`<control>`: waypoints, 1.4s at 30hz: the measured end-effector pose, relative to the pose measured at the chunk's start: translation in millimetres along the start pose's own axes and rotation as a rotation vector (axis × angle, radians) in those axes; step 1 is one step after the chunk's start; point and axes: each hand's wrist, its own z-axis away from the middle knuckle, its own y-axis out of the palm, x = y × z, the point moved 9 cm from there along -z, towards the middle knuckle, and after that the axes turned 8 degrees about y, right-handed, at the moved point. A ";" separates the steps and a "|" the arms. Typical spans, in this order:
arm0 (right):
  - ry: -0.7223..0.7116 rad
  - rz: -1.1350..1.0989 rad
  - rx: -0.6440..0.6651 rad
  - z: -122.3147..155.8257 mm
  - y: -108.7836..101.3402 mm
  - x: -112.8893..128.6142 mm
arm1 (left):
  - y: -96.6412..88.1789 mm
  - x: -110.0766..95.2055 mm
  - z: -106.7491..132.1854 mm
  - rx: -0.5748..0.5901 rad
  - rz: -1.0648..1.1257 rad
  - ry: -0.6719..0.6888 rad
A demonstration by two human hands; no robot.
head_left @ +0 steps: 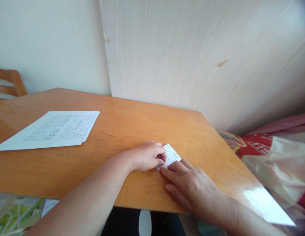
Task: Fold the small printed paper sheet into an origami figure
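Note:
A small folded piece of printed paper point(172, 156) lies on the wooden table in front of me. My left hand point(149, 156) rests at its left edge, thumb and forefinger curled together on the paper in a pinch. From the right, my right hand point(189, 180) lies over the lower edge of the same paper, its fingers stretched out and pressing on it. Part of the paper is hidden under both hands.
A stack of printed sheets point(61, 129) sits on the table point(132, 121) at the left. Behind stands a pale board point(162, 52) against the wall. Bags point(277, 157) lie beyond the table's right edge, and a wooden chair point(16, 82) is at the far left.

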 end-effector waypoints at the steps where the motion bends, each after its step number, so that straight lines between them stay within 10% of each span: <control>1: 0.002 0.004 0.006 -0.4 -0.1 0.6 | 0.6 0.5 -0.2 0.000 0.004 0.000; 42: 0.048 -0.042 0.011 -3.1 -1.0 0.7 | -12.3 -5.8 9.0 -0.021 -0.111 -0.152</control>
